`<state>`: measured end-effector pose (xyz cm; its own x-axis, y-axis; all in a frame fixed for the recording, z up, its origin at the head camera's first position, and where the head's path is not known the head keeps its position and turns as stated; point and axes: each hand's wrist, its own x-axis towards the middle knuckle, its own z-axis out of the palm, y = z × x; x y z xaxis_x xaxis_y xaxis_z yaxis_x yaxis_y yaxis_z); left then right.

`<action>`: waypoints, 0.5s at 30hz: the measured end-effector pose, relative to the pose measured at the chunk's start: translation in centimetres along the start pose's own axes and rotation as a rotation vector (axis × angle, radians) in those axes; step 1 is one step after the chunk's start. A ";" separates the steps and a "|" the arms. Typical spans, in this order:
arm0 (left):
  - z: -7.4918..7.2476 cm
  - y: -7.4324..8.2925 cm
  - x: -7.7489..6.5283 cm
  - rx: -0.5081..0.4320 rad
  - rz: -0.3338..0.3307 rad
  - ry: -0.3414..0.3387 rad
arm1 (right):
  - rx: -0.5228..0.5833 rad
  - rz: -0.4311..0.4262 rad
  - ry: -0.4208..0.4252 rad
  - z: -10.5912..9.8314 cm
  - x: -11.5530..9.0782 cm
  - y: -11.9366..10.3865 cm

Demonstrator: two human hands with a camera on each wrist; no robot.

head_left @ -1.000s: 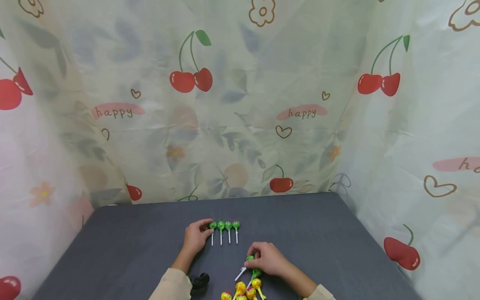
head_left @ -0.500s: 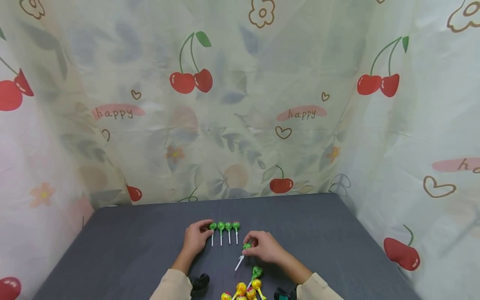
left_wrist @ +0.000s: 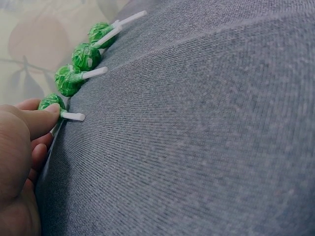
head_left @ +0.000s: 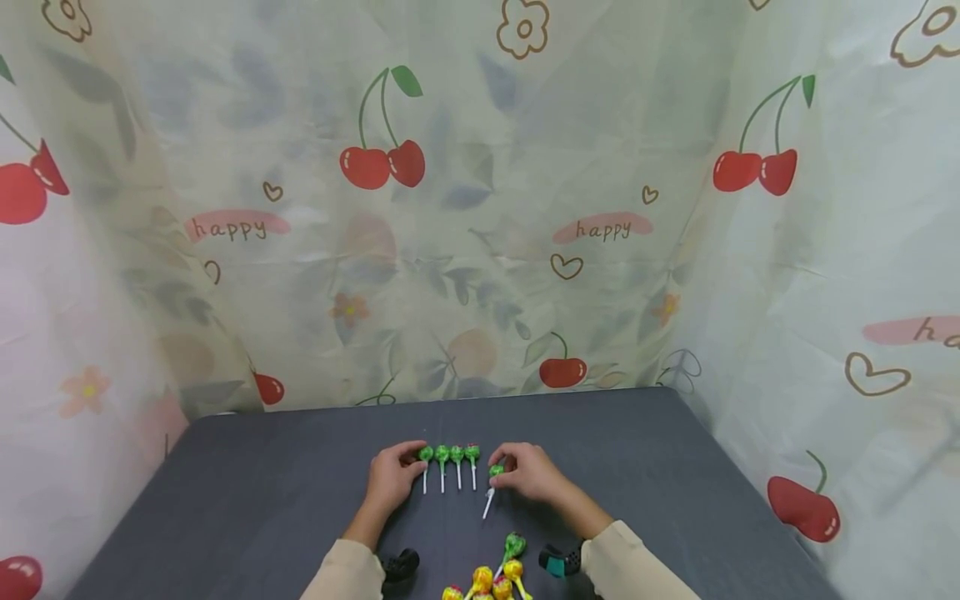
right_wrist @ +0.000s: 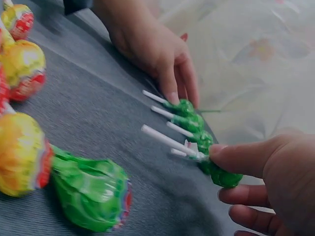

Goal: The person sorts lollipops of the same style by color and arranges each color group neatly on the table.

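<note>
Several green-wrapped lollipops [head_left: 457, 454] lie side by side in a row on the dark cloth, white sticks toward me. At the row's left end my left hand [head_left: 392, 475] pinches the head of the outermost lollipop [left_wrist: 51, 102] between thumb and fingers. My right hand [head_left: 528, 471] pinches another green lollipop [right_wrist: 225, 177] by its head, just right of the row, its stick slanting down and left. In the right wrist view one more green lollipop [right_wrist: 93, 194] lies beside the yellow ones, closer to me.
A heap of yellow-and-red lollipops [head_left: 482, 577] lies at the near edge of the head view. Grey cloth [head_left: 285, 492] covers the table. A printed curtain [head_left: 465, 208] stands behind and at both sides. Dark bands [head_left: 401, 565] sit at both wrists.
My right hand has carried its green lollipop away from the heap, forward to the right end of the row. The left hand stays on the leftmost lollipop.
</note>
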<state>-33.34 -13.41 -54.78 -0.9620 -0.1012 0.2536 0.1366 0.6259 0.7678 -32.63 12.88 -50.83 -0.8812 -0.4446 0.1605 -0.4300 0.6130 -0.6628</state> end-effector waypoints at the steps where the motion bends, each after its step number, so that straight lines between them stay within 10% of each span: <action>1: 0.0 0.0 0.0 0.001 0.001 0.000 | -0.007 0.006 -0.001 0.0 0.2 0.1; 15: -0.1 0.1 0.0 0.006 -0.006 0.001 | -0.030 0.052 -0.018 -0.2 2.0 0.7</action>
<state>-33.30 -13.42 -54.70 -0.9627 -0.1055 0.2493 0.1293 0.6298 0.7659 -34.72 12.54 -50.87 -0.8988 -0.4236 0.1133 -0.3901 0.6545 -0.6476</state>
